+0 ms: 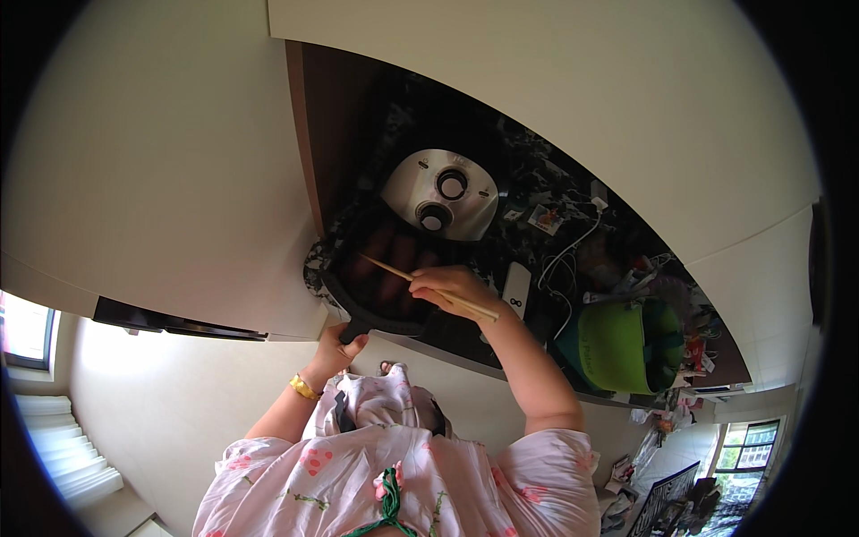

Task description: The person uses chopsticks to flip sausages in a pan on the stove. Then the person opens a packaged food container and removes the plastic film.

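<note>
My left hand (pixel 332 354) grips the black handle (pixel 358 327) of an air fryer drawer (pixel 386 324). The drawer is pulled out in front of the air fryer (pixel 439 191), which has a silver panel with two round knobs. Several elongated reddish-brown pieces of food (pixel 396 268) lie in the drawer, too dark to name. Over them, my right hand (pixel 456 288) holds wooden chopsticks (pixel 386 266), tips pointing left and down into the drawer. I cannot tell whether the tips touch the food.
Right of the drawer, a white oblong device (pixel 516 285) lies on the black marbled countertop (pixel 500 258) near a looped white cable (pixel 570 245). A green bag (pixel 611 346) stands further right among clutter. A tall cream cabinet panel (pixel 168 168) borders the left; cream cabinets (pixel 604 87) hang above.
</note>
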{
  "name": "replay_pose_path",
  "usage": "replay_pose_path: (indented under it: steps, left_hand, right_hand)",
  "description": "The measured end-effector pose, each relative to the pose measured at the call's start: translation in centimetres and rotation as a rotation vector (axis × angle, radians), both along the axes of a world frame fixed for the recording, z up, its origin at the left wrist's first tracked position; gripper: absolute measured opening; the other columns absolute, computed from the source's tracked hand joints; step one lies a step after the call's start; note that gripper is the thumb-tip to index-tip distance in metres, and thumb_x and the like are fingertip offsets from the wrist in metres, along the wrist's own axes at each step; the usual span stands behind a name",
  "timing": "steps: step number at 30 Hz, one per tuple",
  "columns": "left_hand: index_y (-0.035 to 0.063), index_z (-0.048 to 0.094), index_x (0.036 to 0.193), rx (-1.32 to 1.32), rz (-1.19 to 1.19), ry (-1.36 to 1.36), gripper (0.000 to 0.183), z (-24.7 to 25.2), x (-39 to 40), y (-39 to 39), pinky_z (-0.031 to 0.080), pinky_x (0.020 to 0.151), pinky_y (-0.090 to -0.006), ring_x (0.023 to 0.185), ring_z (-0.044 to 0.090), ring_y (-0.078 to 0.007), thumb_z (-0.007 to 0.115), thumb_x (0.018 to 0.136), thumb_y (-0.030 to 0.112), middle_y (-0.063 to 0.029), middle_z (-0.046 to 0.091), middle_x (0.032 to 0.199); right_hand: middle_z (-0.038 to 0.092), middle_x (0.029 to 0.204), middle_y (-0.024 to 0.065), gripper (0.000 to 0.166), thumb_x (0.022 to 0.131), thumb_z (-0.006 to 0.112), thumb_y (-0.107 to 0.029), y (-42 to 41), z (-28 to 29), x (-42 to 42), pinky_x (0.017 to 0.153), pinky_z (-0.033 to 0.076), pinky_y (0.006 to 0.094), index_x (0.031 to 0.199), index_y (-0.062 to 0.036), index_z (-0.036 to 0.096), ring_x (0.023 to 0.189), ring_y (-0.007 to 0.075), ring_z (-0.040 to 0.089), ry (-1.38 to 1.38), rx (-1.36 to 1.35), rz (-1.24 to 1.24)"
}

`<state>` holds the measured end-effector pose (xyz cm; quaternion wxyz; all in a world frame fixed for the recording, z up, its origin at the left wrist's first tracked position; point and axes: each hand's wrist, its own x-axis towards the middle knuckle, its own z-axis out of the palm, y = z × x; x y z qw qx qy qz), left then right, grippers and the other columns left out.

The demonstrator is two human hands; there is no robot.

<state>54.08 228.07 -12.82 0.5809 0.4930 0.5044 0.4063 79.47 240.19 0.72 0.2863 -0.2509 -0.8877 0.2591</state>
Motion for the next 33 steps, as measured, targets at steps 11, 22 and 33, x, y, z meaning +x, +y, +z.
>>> replay_pose_path:
  steps: [11,22,33]
  left_hand:
    - [-0.0017,0.063,0.088,0.026,0.012,0.004,0.042,-0.4,0.1,0.0,0.039,0.055,-0.0259,0.063,0.046,-0.0066,0.073,0.084,0.039,0.0026,0.054,0.067]
    - [-0.0018,0.063,0.086,0.021,0.023,0.003,0.042,-0.4,0.2,0.0,0.038,0.054,-0.0264,0.062,0.046,-0.0069,0.073,0.083,0.039,0.0023,0.054,0.066]
    - [-0.0008,0.062,0.085,0.033,0.022,0.024,0.043,-0.5,-0.1,0.1,0.038,0.054,-0.0266,0.061,0.045,-0.0073,0.073,0.083,0.04,0.0028,0.053,0.065]
  right_hand:
    - [0.067,0.069,0.0075,0.03,0.099,0.05,-0.019,0.5,5.9,-3.0,0.056,0.05,0.0273,0.082,-0.0013,0.067,0.06,0.0143,0.064,0.127,-0.177,-0.281]
    - [0.067,0.071,0.0143,0.051,0.102,0.04,-0.041,6.0,6.5,-12.2,0.065,0.051,0.0454,0.079,-0.0031,0.065,0.069,0.0366,0.065,-0.519,-0.147,-0.316]
    - [0.067,0.073,0.0114,0.037,0.098,0.051,-0.03,3.8,2.1,-5.3,0.06,0.053,0.0391,0.075,-0.0051,0.063,0.065,0.0309,0.066,-0.217,0.103,-0.112]
